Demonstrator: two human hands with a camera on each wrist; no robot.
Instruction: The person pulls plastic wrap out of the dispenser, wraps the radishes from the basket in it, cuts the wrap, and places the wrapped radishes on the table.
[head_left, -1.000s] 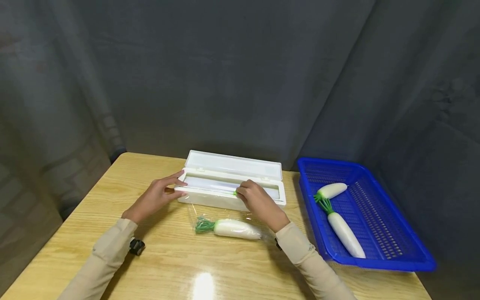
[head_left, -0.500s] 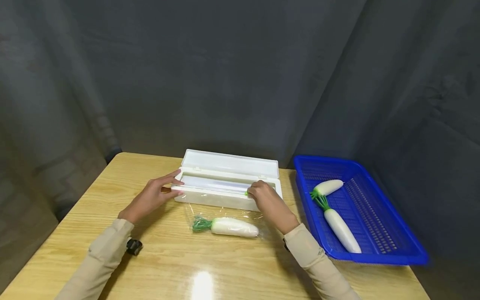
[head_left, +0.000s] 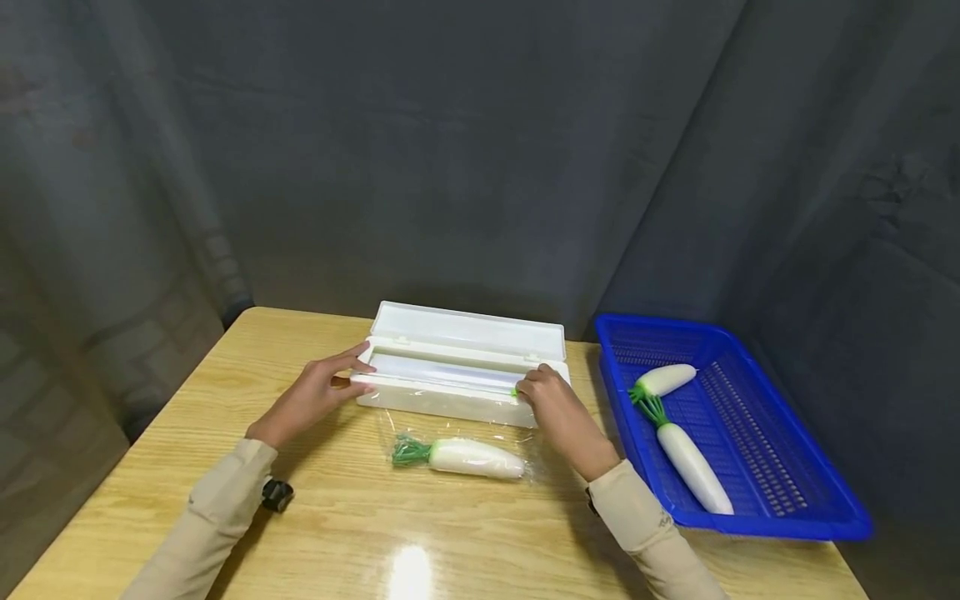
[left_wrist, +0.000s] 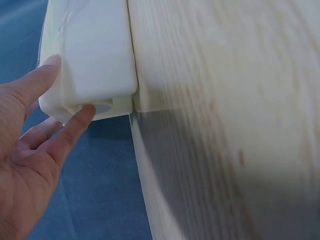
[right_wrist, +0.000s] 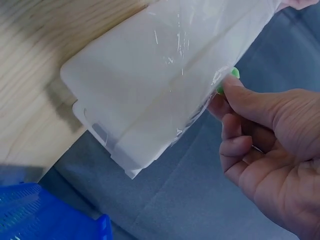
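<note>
A white cling film dispenser (head_left: 442, 402) stands near the table's back edge, its lid (head_left: 468, 327) tipped back and the film roll (head_left: 435, 369) showing inside. My left hand (head_left: 311, 398) grips its left end, thumb on the front wall and fingers at the end in the left wrist view. At the right part of the front edge, my right hand (head_left: 566, 421) pinches the small green slide cutter (right_wrist: 235, 73) between thumb and forefinger. Clear film (right_wrist: 180, 55) hangs over the dispenser's front. It reaches down over a white radish (head_left: 476, 458) with green stalks, lying on the table before the dispenser.
A blue plastic basket (head_left: 783, 525) stands at the table's right side. Two more white radishes lie in it, a shorter one (head_left: 667, 380) at the back and a longer one (head_left: 696, 468) in front. A dark curtain (head_left: 450, 167) hangs behind the wooden table (head_left: 322, 533).
My right hand has slid the green cutter to the right along the dispenser's front edge. The left hand keeps its grip on the left end, and the radish in front stays put.
</note>
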